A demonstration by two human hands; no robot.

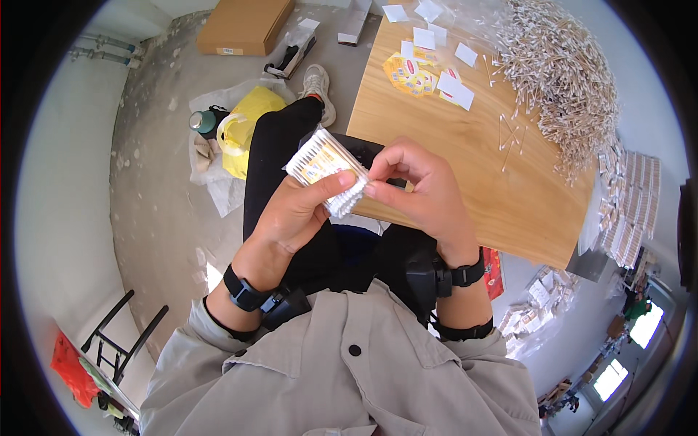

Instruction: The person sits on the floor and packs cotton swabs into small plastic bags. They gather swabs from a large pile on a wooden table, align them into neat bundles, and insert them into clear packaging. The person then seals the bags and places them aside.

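Note:
A clear pack of cotton swabs [317,161] with a yellow and white printed card is tilted above my lap. My left hand [294,211] is closed around its lower side, thumb lying across the front. At the pack's right end, my right hand [422,185] pinches the edge between thumb and forefinger, by the white cotton tips. Whether those fingers grip the wrapper or a swab is too small to make out. Several loose swabs [512,134] lie on the wooden table [429,156] to the right.
A big heap of swabs [563,80] covers the table's far right. White and yellow cards [456,91] are scattered at its far left. Packed swabs [631,207] are stacked beyond the right edge. On the floor are a yellow bag [251,120], a bottle [203,121] and a cardboard box [243,27].

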